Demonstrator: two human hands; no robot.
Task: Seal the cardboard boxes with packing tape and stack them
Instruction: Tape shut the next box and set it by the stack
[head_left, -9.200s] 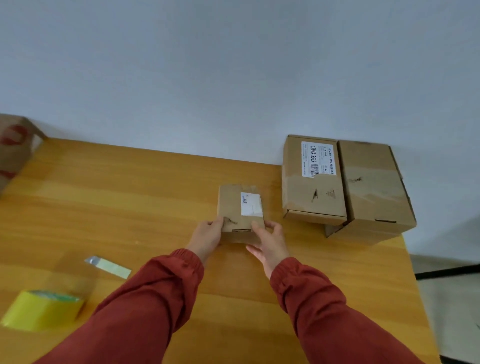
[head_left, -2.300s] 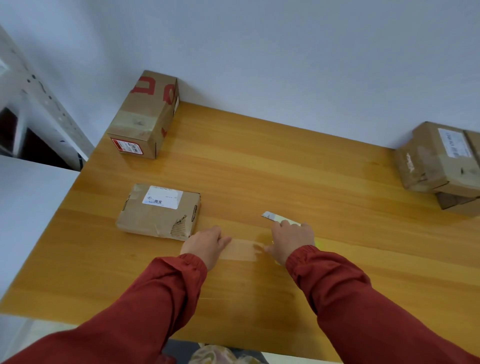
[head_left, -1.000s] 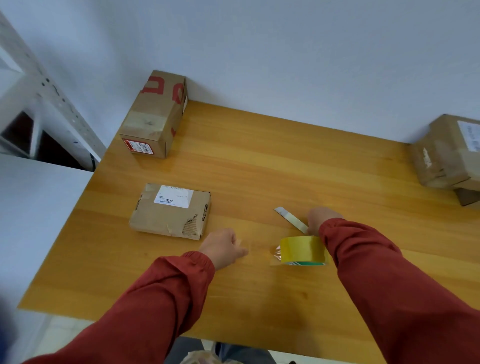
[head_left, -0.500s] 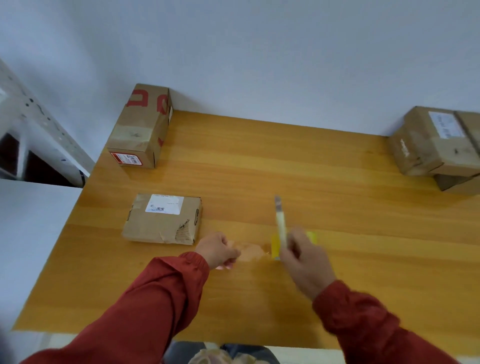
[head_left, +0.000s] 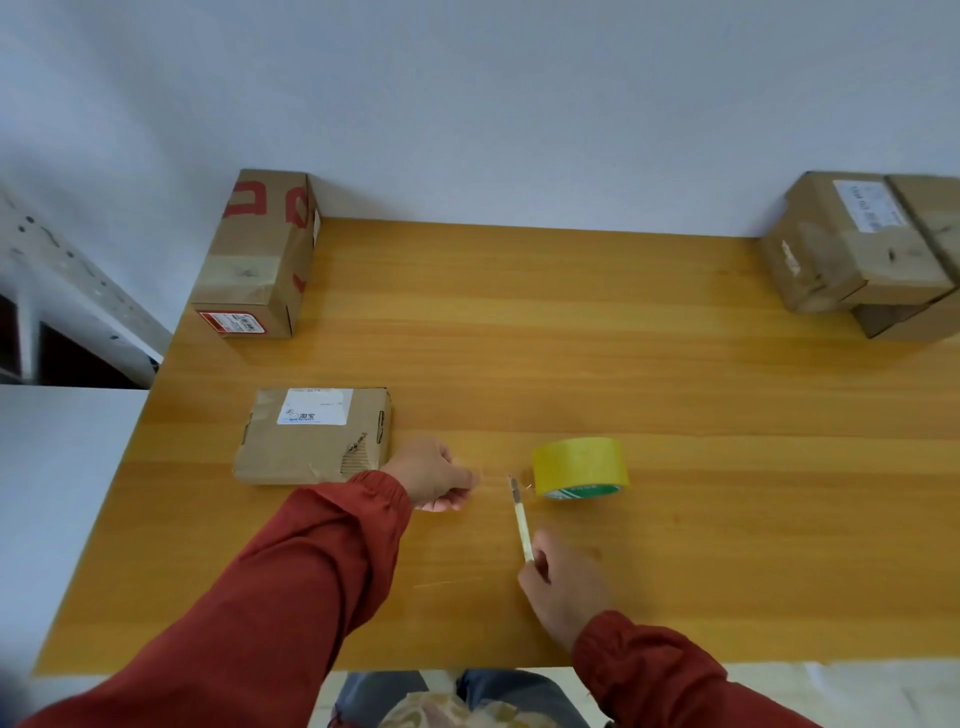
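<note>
My left hand (head_left: 434, 475) pinches the clear tape strip (head_left: 496, 477) drawn from the yellow packing-tape roll (head_left: 581, 467) on the wooden table (head_left: 701, 545); my right hand (head_left: 563, 590) grips the slim yellow utility knife (head_left: 521, 519), blade at the strip. The flat brown cardboard box (head_left: 317, 435) lies beside my left wrist. Slack tape could fold onto itself, or the blade slip toward my left hand

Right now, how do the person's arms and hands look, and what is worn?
Long dark red sleeves cover both arms; the left sleeve and right sleeve each end in a gathered cuff at the wrist. The left hand and right hand are bare: no gloves, ring or watch visible.
</note>
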